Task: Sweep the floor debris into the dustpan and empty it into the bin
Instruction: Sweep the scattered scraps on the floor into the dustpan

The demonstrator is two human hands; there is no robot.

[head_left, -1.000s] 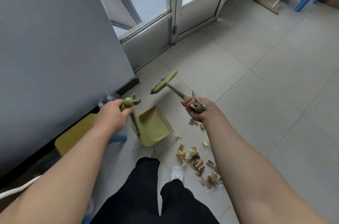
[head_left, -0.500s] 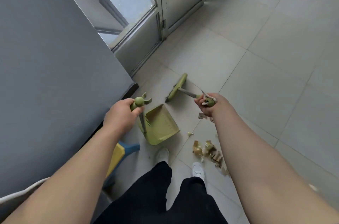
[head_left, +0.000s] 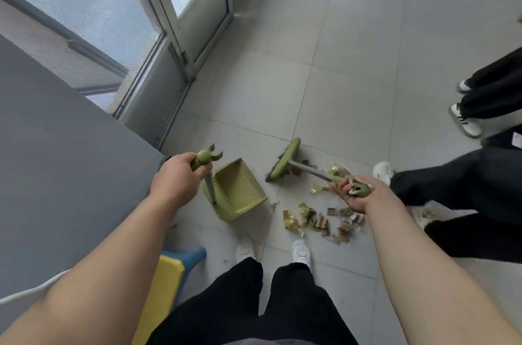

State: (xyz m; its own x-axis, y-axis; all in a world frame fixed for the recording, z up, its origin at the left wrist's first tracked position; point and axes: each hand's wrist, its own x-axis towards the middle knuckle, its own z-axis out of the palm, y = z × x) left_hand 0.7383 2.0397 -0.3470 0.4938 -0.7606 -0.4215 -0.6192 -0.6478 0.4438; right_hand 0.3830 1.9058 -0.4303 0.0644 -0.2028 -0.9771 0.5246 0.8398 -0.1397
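Dustpan (head_left: 238, 192) in left hand (head_left: 176, 182) | broom (head_left: 285, 159) in right hand (head_left: 356, 195) | debris (head_left: 316, 220) between

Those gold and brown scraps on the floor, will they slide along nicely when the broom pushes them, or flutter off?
The scraps look like thin crumpled foil and corrugated paper, so probably very light. A push from the broom would likely scatter some instead of sliding them together. Being crinkled, they may snag on the bristles or hop the lip of the dustpan.

The right hand (head_left: 356, 194) covers the end of the broom (head_left: 285, 161) handle, and its arm hides part of the debris (head_left: 319, 219). The broom's bristles are too blurred to make out. The right edge cuts off a bystander's legs (head_left: 485, 96); the yellow stool (head_left: 161, 285) sits half behind the left arm.
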